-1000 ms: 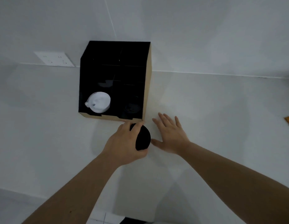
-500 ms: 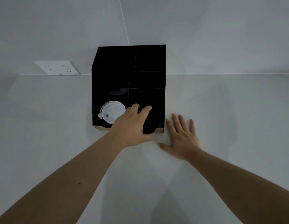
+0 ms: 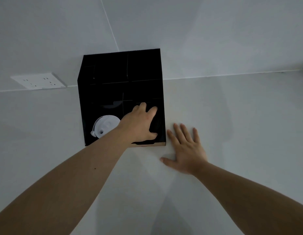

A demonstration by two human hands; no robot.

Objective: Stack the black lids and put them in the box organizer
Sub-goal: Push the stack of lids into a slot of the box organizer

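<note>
A black box organizer (image 3: 113, 73) with several compartments stands against the wall on the white counter. My left hand (image 3: 138, 124) reaches into its front right compartment, curled around the stack of black lids (image 3: 156, 124), which shows only as a dark curve against the black interior. White lids (image 3: 105, 127) lie in the front left compartment. My right hand (image 3: 186, 150) rests flat on the counter just right of the organizer's front corner, fingers spread, holding nothing.
A white wall socket (image 3: 39, 80) sits left of the organizer at the foot of the wall. The white counter (image 3: 240, 124) stretches right and toward me.
My left hand carried the black lids from in front of the organizer forward into its front right compartment. My right hand stayed flat on the counter.
</note>
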